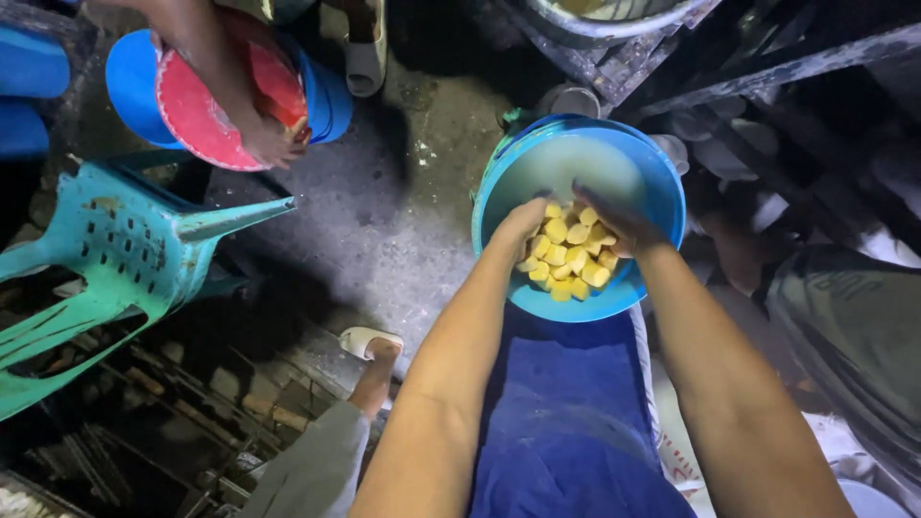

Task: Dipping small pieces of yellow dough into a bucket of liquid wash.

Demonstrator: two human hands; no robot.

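A dim, rough concrete floor [384, 221] fills the middle of the view, stained and wet in patches, with dark metal framing and a grey basin [614, 19] at the top right. On the left a turquoise plastic chair [115, 259] lies tipped on its side. Above it another person's bare foot [269, 139] rests on a red lid [206, 105] that covers a blue bucket [321, 91]. A blue cloth [566, 412] spreads over the person's lap at the bottom, and a pale sandal [369, 342] sits on the floor just beside it.

At the far edge of the cloth stands a blue plastic bowl [662, 182], its inside pale and wet. A heap of small yellow pieces [568, 254] lies in the near half of the bowl. The left hand [518, 225] reaches in from the near rim, its grip loosely curled with fingertips touching the pieces. The right hand [619, 225] comes in opposite, fingers spread partly open over the heap, touching it; whether either grip has closed around a piece cannot be told.
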